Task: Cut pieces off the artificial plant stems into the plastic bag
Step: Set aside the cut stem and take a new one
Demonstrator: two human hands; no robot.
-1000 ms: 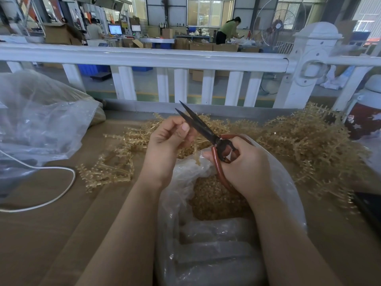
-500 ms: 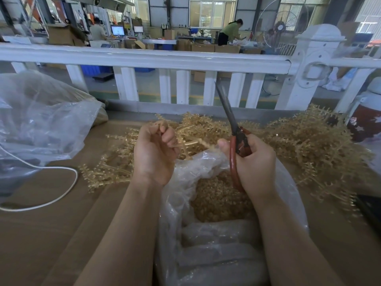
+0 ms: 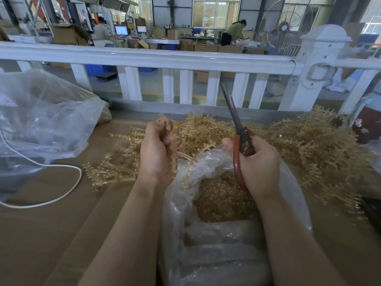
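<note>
My left hand (image 3: 157, 150) grips a tan artificial plant stem (image 3: 186, 156) whose branches arch down over the mouth of the clear plastic bag (image 3: 208, 240). Cut tan pieces (image 3: 221, 198) fill the bag's bottom. My right hand (image 3: 257, 162) holds red-handled scissors (image 3: 240, 137) with the dark blades pointing up and away, nearly closed, apart from the stem. A heap of uncut stems (image 3: 309, 145) lies behind and to the right of the bag on the brown table.
A large crumpled plastic bag (image 3: 41, 116) and a white cable (image 3: 68, 190) lie at the left. A white railing (image 3: 165, 58) runs along the table's far edge. A dark red container (image 3: 369, 124) stands at the right edge.
The scissors swung from pointing left at my left hand to pointing upward. My left hand closed round a stem and pulled it toward the bag mouth.
</note>
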